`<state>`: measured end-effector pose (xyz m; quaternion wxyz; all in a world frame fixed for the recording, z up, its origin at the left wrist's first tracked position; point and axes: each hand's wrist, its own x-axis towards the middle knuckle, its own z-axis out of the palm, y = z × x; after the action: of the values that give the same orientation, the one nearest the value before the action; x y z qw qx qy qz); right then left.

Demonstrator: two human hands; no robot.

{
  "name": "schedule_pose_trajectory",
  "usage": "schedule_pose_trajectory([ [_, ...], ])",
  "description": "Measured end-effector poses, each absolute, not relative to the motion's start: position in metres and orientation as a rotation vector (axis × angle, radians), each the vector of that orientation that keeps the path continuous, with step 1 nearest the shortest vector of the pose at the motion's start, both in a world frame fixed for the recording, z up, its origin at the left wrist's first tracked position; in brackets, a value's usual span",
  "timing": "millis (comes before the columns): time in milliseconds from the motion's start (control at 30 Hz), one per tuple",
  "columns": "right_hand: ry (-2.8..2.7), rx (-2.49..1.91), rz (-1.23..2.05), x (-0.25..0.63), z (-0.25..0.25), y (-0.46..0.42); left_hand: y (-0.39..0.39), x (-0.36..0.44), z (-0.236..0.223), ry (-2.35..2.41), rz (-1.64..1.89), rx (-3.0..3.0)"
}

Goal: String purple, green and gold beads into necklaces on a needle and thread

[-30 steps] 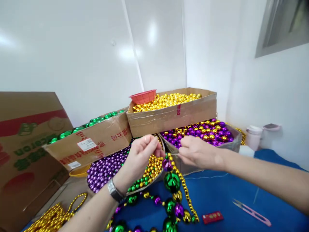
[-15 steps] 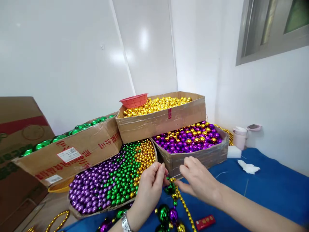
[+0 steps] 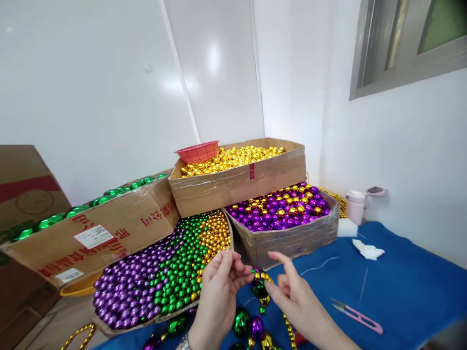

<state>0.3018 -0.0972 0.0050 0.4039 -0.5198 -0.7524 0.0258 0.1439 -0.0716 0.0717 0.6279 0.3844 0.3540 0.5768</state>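
My left hand point(image 3: 222, 291) is closed in a pinch at the top end of a bead string point(image 3: 257, 326). The string has large green, purple and gold shiny balls and hangs below my fingers over the blue cloth. Any thread between the fingertips is too fine to make out. To its right, my right hand point(image 3: 297, 296) has its index finger stretched out and its thumb apart, close beside the top beads. The other fingers are loosely curled. A thin strand of small gold beads point(image 3: 289, 330) runs down behind my right hand.
Ahead are cardboard boxes of gold beads point(image 3: 233, 163), purple and gold beads point(image 3: 277, 211), and green balls point(image 3: 109, 197). A tray of small purple, green and gold beads point(image 3: 146, 282) lies left. Pink thread snips point(image 3: 359, 316) and a white scrap point(image 3: 368, 249) rest on the blue cloth point(image 3: 328, 272).
My right hand has opened from a curled grip, its index finger now extended, and shifted slightly down. The pink snips have come into view from behind my right arm. The view has turned slightly right.
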Motion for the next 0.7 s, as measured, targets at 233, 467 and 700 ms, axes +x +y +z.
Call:
schedule_pose_trajectory([
  [233,-2.014,-1.176,-0.384,0.304,-0.019,-0.079,-0.073,0.134,0.061,1.036,1.114,1.268],
  [467,-1.928,-1.067,-0.719,0.294,-0.022,-0.068,-0.071,0.133,0.056,1.138,0.887,1.503],
  [700,-1.895,-1.080,-0.720,0.290,-0.021,-0.072,-0.071,0.130,0.058,1.056,0.834,1.415],
])
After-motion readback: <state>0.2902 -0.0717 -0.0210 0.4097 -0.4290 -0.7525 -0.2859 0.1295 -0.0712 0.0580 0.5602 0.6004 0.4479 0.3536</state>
